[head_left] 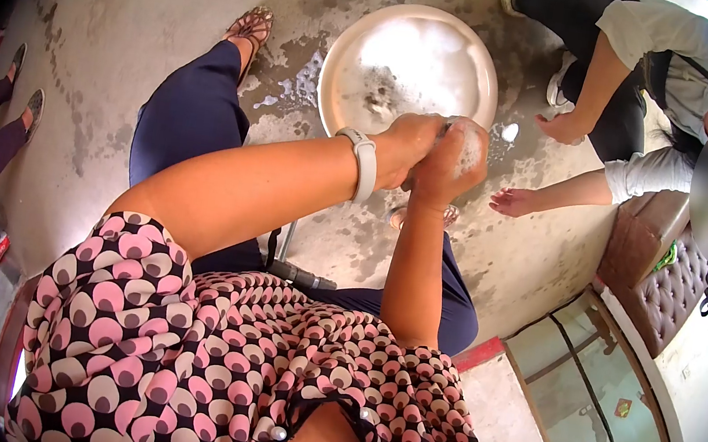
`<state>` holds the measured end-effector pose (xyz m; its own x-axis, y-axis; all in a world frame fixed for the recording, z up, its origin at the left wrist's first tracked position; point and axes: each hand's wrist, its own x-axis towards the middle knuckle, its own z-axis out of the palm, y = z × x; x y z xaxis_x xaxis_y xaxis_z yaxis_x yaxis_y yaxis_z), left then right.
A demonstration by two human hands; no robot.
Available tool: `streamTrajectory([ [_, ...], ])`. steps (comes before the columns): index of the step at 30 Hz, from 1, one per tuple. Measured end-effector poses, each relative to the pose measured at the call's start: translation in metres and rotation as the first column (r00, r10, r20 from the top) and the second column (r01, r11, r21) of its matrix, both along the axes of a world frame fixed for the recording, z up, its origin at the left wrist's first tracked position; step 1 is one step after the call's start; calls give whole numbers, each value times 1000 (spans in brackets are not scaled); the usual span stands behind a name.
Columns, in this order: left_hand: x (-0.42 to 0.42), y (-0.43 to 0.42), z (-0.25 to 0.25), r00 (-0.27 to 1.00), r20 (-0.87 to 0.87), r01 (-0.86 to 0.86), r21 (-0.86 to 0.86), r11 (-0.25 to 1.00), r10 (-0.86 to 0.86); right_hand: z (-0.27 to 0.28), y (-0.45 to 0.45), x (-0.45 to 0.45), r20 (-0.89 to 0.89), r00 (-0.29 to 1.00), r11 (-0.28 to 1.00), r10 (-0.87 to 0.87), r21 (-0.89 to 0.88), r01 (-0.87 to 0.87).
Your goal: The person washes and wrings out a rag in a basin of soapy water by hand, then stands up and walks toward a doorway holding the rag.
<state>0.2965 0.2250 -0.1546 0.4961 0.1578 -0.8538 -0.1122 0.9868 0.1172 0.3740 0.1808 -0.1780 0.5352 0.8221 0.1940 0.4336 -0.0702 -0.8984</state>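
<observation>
Your dotted blouse point(196, 352) lay nearest, while your left hand point(405, 148) and foamy right hand point(454, 164) were clenched together, around what, if anything, I couldn't tell, by the near edge of the basin point(489, 87) on the floor point(121, 104), which seemed stiff, likely slippery, best gripped at opposite rims.

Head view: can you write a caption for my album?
Foamy right hand and left hand together by a round basin.
</observation>
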Motion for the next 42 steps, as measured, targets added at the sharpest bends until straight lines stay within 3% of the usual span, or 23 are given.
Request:
streamTrajectory([
  [6, 6, -4, 3, 995, -56, -80, 21, 997, 81, 6, 4, 8, -167, 985, 998, 43, -43, -50],
  [10, 8, -8, -9, 994, -31, -108, -3, 994, 107, 11, 8, 8, -173, 981, 996, 86, -15, -90],
  [12, 8, -8, -15, 995, -44, -86, 10, 996, 86, 11, 10, 10, -378, 921, 990, 90, -68, -125],
  [16, 5, -5, -4, 993, -76, -98, -58, 994, 93, -3, 13, 27, -497, 853, 970, 163, -77, -230],
  [18, 2, -5, 12, 992, -82, -102, -71, 992, 96, -14, 17, 38, -664, 745, 974, -63, -203, -98],
  [19, 1, -4, 16, 991, -82, -109, -91, 990, 102, -18, 19, 41, -669, 741, 977, -66, -195, -90],
  [21, -1, -4, 5, 992, -116, -57, -50, 997, 51, -25, 23, 46, -647, 595, 822, -478, -567, 43],
  [23, -6, -2, 0, 993, -109, -41, 46, 998, 46, -50, 11, 60, -608, 626, 795, -488, -605, 32],
  [25, -9, 4, -3, 989, -137, -49, 77, 996, 59, -74, -3, 78, -656, 427, 748, -623, -658, 80],
  [27, -14, 8, -1, 982, -173, -60, 108, 992, 78, -101, -17, 99, -653, 458, 741, -602, -672, 16],
  [29, -17, 9, 5, 958, -284, 11, 199, 980, 47, -103, -21, 96, -668, 372, 755, -645, -634, 170],
  [31, -16, 5, 3, 951, -305, 23, 217, 976, 46, -113, -21, 90, -681, 357, 760, -640, -630, 159],
  [32, -16, 4, 1, 946, -320, 37, 237, 971, 42, -133, -25, 89, -609, 476, 734, -634, -668, 122],
  [34, -15, 2, -2, 944, -327, 39, 251, 967, 47, -188, -35, 87, -456, 702, 669, -547, -742, 39],
  [36, -14, -3, -4, 948, -309, 10, 287, 958, 83, -288, -48, 85, -296, 940, 671, -169, -733, -110],
  [37, -16, -5, -5, 944, -321, 13, 282, 959, 82, -334, -63, 83, -213, 977, 675, 0, -721, -157],
  [38, -18, -5, -5, 950, -311, 46, 278, 959, 44, -340, -64, 79, -224, 974, 672, 0, -722, -166],
  [40, -18, -5, -5, 941, -339, 115, 296, 948, -8, -342, -64, 74, -127, 958, 492, 257, -836, -242],
  [42, -17, -10, -16, 949, -315, 106, 307, 946, -4, -340, -58, 70, -69, 858, 296, 509, -922, -250],
])
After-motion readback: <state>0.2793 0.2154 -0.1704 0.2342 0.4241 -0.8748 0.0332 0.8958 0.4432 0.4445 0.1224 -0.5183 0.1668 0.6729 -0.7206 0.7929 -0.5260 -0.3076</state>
